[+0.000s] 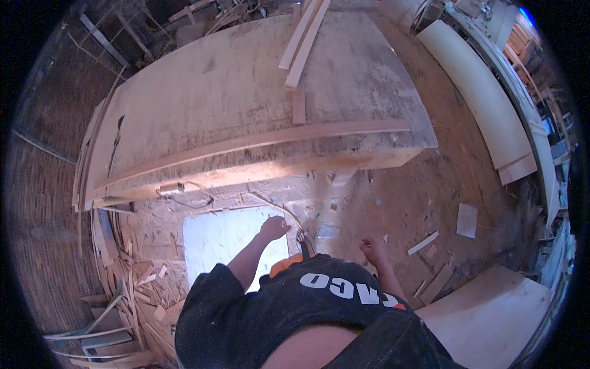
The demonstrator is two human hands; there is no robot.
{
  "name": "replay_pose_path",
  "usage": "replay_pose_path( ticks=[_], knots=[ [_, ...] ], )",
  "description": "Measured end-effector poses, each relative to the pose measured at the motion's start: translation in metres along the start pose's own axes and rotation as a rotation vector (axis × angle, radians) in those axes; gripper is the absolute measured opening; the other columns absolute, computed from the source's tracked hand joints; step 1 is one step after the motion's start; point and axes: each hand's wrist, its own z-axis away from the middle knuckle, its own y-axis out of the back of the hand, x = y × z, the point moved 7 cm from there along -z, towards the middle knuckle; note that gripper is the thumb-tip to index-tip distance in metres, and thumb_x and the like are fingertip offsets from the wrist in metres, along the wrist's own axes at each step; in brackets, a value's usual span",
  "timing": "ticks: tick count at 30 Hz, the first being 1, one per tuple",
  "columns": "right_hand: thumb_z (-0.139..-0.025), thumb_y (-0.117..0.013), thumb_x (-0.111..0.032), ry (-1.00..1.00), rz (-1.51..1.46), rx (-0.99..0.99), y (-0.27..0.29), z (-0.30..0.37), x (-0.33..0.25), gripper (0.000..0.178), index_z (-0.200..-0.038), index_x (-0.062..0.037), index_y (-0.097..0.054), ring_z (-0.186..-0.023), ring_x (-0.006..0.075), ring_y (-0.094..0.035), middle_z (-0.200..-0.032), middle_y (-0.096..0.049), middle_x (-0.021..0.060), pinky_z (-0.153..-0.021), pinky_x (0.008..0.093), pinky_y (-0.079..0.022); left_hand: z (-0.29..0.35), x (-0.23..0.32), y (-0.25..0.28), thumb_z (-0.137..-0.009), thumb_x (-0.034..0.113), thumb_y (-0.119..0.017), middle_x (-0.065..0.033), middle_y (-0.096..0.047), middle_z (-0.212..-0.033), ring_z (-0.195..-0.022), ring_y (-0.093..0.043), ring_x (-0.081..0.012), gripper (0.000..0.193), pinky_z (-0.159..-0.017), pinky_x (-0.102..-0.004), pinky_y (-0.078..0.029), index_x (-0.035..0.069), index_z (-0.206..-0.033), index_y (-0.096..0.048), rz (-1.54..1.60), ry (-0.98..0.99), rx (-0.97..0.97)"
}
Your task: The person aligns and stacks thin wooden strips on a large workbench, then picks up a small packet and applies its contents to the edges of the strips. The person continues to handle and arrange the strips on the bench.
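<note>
My left hand [275,227] is held out in front of my body, above a bright white sheet [212,237] on the floor. Its fingers are pinched together, and a thin sliver shows at the fingertips, too small to name. On my right side, my right hand [372,250] hangs low over the floor with its fingers curled in and nothing visible in them. Ahead of both hands stands a large wooden worktable [209,92]. A long thin wooden strip [258,140] lies along its near edge, touched by neither hand.
Two pale battens [301,52] lie at the table's far side, near a short wood piece [298,106]. Wood scraps [147,289] heap up at the left. A long pale board [479,86] and a broad panel [491,313] are at the right. A cable [279,208] crosses the floor.
</note>
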Motion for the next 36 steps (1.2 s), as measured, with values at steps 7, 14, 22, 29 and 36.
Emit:
replay_pose_path(
  ticks=[7,14,22,29,36],
  knots=[
    [-0.084,-0.077,-0.022,0.235,0.235,0.487,0.13,-0.096,-0.056,0.036,-0.116,-0.0065,-0.073,-0.104,0.0389,-0.066,-0.11,-0.071,0.0173,-0.093,0.0485,-0.053,-0.076,0.082,0.187,-0.084,0.039,-0.081,-0.0119,-0.071,-0.076,-0.077,-0.072,-0.03,0.035,-0.072,-0.044,-0.057,0.007,-0.095,-0.073,0.283,0.0,0.701],
    [-0.081,-0.078,-0.032,0.492,0.335,0.71,0.249,-0.236,-0.154,0.057,-0.133,-0.0144,-0.064,-0.132,0.0402,-0.049,-0.136,-0.059,0.0153,-0.111,0.058,-0.036,-0.168,0.13,0.311,-0.077,0.037,-0.088,-0.0185,-0.07,-0.105,-0.098,-0.069,-0.0317,0.066,-0.086,-0.0438,-0.056,-0.004,-0.123,-0.065,0.228,-0.004,1.026],
    [-0.083,-0.07,-0.06,0.748,0.442,0.381,0.264,-0.351,-0.174,0.073,-0.143,-0.02,-0.058,-0.147,0.0362,-0.037,-0.151,-0.049,0.0125,-0.121,0.0717,-0.011,-0.297,0.174,0.379,-0.07,0.054,-0.09,-0.0311,-0.056,-0.138,-0.131,-0.053,-0.0432,0.111,-0.109,-0.0504,-0.046,-0.006,-0.149,-0.043,-0.019,0.155,0.931],
    [-0.081,-0.073,-0.057,0.764,0.431,0.375,0.268,-0.358,-0.167,0.07,-0.139,-0.02,-0.062,-0.147,0.0356,-0.038,-0.149,-0.051,0.0118,-0.121,0.0726,-0.012,-0.393,0.167,0.416,-0.06,0.072,-0.088,-0.0305,-0.036,-0.159,-0.147,-0.038,-0.0446,0.141,-0.12,-0.0561,-0.035,0.0,-0.161,-0.024,-0.106,0.412,0.755],
    [-0.078,-0.077,-0.057,0.743,0.415,0.358,0.274,-0.362,-0.169,0.069,-0.136,-0.0206,-0.065,-0.146,0.0337,-0.041,-0.147,-0.054,0.0102,-0.121,0.0722,-0.014,-0.472,0.138,0.442,-0.054,0.074,-0.09,-0.0268,-0.027,-0.166,-0.154,-0.027,-0.0449,0.156,-0.123,-0.0566,-0.028,0.003,-0.165,-0.007,-0.155,0.561,0.633]
  ],
)
